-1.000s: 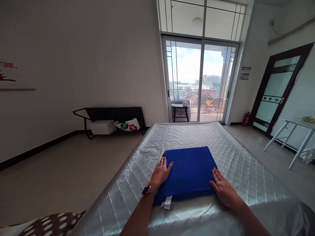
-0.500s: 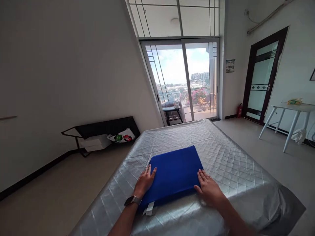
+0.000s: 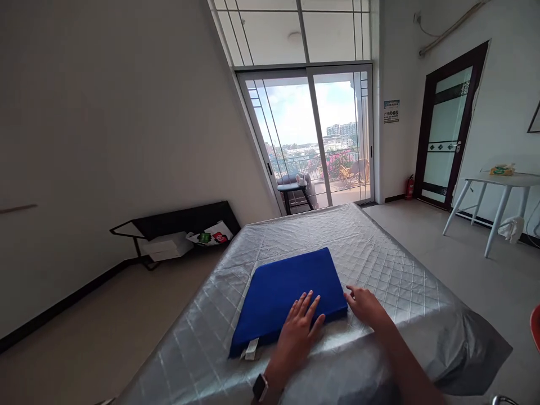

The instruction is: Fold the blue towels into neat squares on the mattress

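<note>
blue cushion (image 3: 280,289) lies flat on the silver-covered bed (image 3: 392,270). left hand (image 3: 298,325), palm down, fingers spread, rests across the cushion's near side. right hand (image 3: 366,305), partly curled, at right edge; grip cannot be determined.

The blue cushion (image 3: 289,281) wears a smooth, matt, cloth-like cover, and its pale tag (image 3: 251,349) looks like thin fabric. The silver bed cover (image 3: 379,259) has a glossy sheen, like coated cloth, quilted in diamonds and creased in places. The smartwatch (image 3: 260,387) has a dark, glossy face. Clear glass fills the sliding door (image 3: 319,132); the wall (image 3: 126,112) is matt.
</note>
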A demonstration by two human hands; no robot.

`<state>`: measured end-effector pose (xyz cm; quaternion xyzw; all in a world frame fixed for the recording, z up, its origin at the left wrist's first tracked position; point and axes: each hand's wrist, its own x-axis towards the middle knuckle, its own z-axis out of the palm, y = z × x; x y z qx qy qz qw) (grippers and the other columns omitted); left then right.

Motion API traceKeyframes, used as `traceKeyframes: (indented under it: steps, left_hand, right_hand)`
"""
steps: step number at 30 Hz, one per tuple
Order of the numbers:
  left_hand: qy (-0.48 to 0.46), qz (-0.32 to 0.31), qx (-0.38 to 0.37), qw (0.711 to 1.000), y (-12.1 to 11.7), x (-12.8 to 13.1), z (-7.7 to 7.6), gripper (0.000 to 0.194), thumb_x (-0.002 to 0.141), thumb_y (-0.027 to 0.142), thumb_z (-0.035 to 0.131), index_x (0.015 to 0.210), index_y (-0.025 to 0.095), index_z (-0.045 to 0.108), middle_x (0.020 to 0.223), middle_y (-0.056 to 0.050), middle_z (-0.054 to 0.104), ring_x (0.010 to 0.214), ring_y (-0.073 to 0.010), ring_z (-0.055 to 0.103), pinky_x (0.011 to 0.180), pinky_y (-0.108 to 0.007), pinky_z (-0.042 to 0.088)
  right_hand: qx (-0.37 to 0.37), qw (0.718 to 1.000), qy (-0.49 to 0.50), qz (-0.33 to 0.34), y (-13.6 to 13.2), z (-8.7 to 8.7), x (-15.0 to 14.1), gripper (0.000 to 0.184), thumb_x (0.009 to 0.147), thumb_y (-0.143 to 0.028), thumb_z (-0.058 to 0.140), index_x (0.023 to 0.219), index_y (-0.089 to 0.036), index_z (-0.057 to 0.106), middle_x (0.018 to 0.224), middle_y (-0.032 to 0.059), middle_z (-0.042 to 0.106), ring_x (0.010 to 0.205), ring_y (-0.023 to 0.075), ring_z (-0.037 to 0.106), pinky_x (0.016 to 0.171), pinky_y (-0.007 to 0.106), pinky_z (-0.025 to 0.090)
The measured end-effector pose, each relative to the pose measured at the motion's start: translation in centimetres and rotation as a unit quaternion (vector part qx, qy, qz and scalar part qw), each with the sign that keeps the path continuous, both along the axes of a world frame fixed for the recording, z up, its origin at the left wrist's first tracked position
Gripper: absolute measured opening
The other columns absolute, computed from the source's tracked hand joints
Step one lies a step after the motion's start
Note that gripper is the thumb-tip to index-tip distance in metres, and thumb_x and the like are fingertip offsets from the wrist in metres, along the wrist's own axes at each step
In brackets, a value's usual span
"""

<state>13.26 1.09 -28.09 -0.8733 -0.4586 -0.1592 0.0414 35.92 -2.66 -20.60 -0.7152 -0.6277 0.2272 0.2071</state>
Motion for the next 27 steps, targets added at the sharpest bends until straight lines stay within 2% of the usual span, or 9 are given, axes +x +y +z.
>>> traceKeyframes:
  steps: [3, 5, 12, 16, 20, 23, 27]
  left_hand:
    - [0.006, -0.004, -0.013, 1.0, -1.2, 1.3, -1.2, 0.058, 0.1, 0.055, 0.033, 0.151, 0.029, 0.041, 0.158, -0.006, 0.042, 0.147, -0.0275, 0.035, 0.118, -0.051, 0.035]
    - [0.0, -0.002, -0.015, 1.0, -1.4, 1.3, -1.3, 0.057, 0.101, 0.052, 0.034, 0.152, 0.03, 0.039, 0.158, -0.006, 0.042, 0.148, -0.0261, 0.033, 0.119, -0.051, 0.033]
    - [-0.037, -0.009, -0.027, 0.999, -2.0, 1.2, 0.1, 0.052, 0.1, 0.042, 0.041, 0.151, 0.029, 0.041, 0.157, -0.005, 0.043, 0.148, -0.0238, 0.032, 0.121, -0.051, 0.031]
    - [-0.059, -0.008, -0.028, 0.998, -2.1, 1.4, 0.3, 0.049, 0.099, 0.038, 0.044, 0.147, 0.027, 0.045, 0.156, -0.005, 0.045, 0.146, -0.0238, 0.036, 0.12, -0.051, 0.034]
    - [-0.078, -0.009, -0.027, 0.997, -2.1, 1.4, 0.3, 0.047, 0.097, 0.034, 0.049, 0.143, 0.025, 0.05, 0.153, -0.007, 0.049, 0.144, -0.0248, 0.041, 0.119, -0.052, 0.036]
    - [-0.1, -0.01, -0.013, 0.995, -2.2, 1.5, 0.1, 0.046, 0.096, 0.033, 0.049, 0.141, 0.026, 0.052, 0.151, -0.007, 0.052, 0.142, -0.0259, 0.043, 0.118, -0.054, 0.037]
    - [-0.123, -0.014, -0.002, 0.992, -2.2, 1.5, -0.2, 0.046, 0.094, 0.029, 0.051, 0.14, 0.025, 0.052, 0.147, -0.009, 0.056, 0.139, -0.0275, 0.047, 0.115, -0.054, 0.04]
  right_hand:
    - [0.002, 0.999, 0.042, -0.012, 0.6, -0.7, -0.3, 0.046, 0.097, -0.033, 0.048, 0.137, -0.015, 0.059, 0.115, 0.0106, 0.075, 0.109, 0.0239, 0.069, 0.091, 0.028, 0.049]
    - [0.002, 0.997, 0.074, -0.009, 0.8, -1.1, -0.3, 0.048, 0.095, -0.033, 0.05, 0.138, -0.014, 0.058, 0.114, 0.0101, 0.075, 0.106, 0.023, 0.07, 0.089, 0.027, 0.05]
    - [-0.002, 0.987, 0.161, -0.019, 1.5, -2.4, -0.5, 0.051, 0.092, -0.036, 0.055, 0.138, -0.016, 0.056, 0.106, 0.0086, 0.077, 0.098, 0.0226, 0.072, 0.082, 0.027, 0.052]
    - [0.018, 0.981, 0.193, -0.012, 1.8, -3.4, -0.9, 0.051, 0.09, -0.037, 0.056, 0.136, -0.013, 0.055, 0.092, 0.0072, 0.075, 0.091, 0.0235, 0.072, 0.081, 0.03, 0.051]
    - [0.052, 0.972, 0.227, -0.022, 2.3, -4.5, -1.0, 0.05, 0.086, -0.038, 0.059, 0.133, -0.019, 0.056, 0.085, 0.0022, 0.071, 0.087, 0.0229, 0.07, 0.08, 0.032, 0.052]
    - [0.086, 0.962, 0.258, -0.04, 2.8, -5.2, -0.9, 0.054, 0.081, -0.039, 0.063, 0.132, -0.021, 0.057, 0.091, 0.0032, 0.069, 0.091, 0.0236, 0.069, 0.078, 0.033, 0.055]
    - [0.133, 0.939, 0.314, -0.036, 2.9, -5.4, -1.1, 0.058, 0.076, -0.04, 0.064, 0.131, -0.023, 0.059, 0.116, 0.0089, 0.065, 0.102, 0.0253, 0.066, 0.069, 0.033, 0.058]
